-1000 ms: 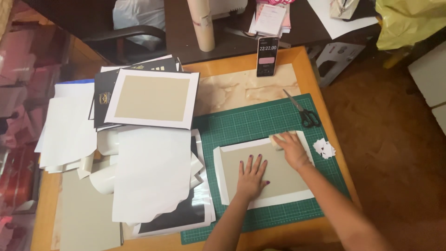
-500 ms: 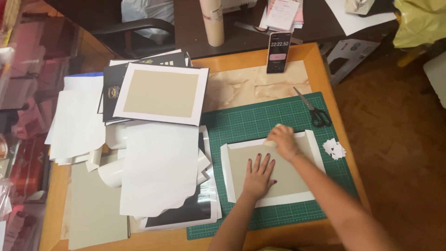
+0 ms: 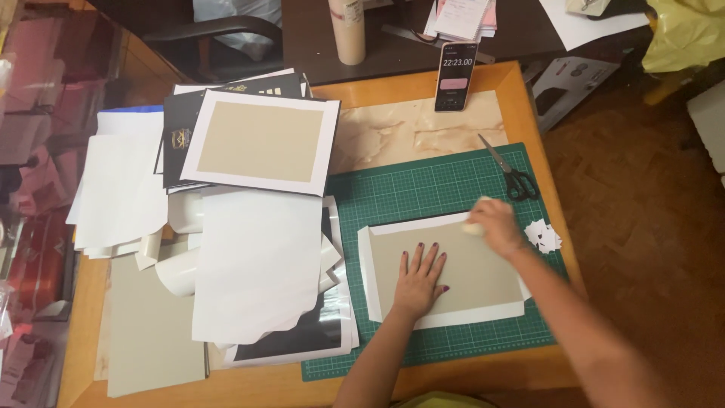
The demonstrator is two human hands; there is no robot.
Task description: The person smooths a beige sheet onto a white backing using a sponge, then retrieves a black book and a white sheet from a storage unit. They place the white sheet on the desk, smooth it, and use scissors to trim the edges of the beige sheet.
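Observation:
A beige board on a larger white sheet (image 3: 483, 272) lies on the green cutting mat (image 3: 423, 189). My left hand (image 3: 420, 276) rests flat on the board with its fingers spread, holding it down. My right hand (image 3: 495, 227) is at the board's upper right corner, closed on a small pale object that presses on the white border; I cannot tell what that object is. Small white paper scraps (image 3: 544, 236) lie just right of that hand.
Black-handled scissors (image 3: 513, 175) lie at the mat's upper right. A phone (image 3: 456, 75) stands at the table's back edge. Stacks of white sheets (image 3: 257, 264), a framed beige board (image 3: 263, 142) and black covers fill the left half. A tube (image 3: 347, 30) stands behind.
My right hand slid along the top white border from the middle to the upper right corner. The left hand stayed flat on the board. The camera view shifted slightly.

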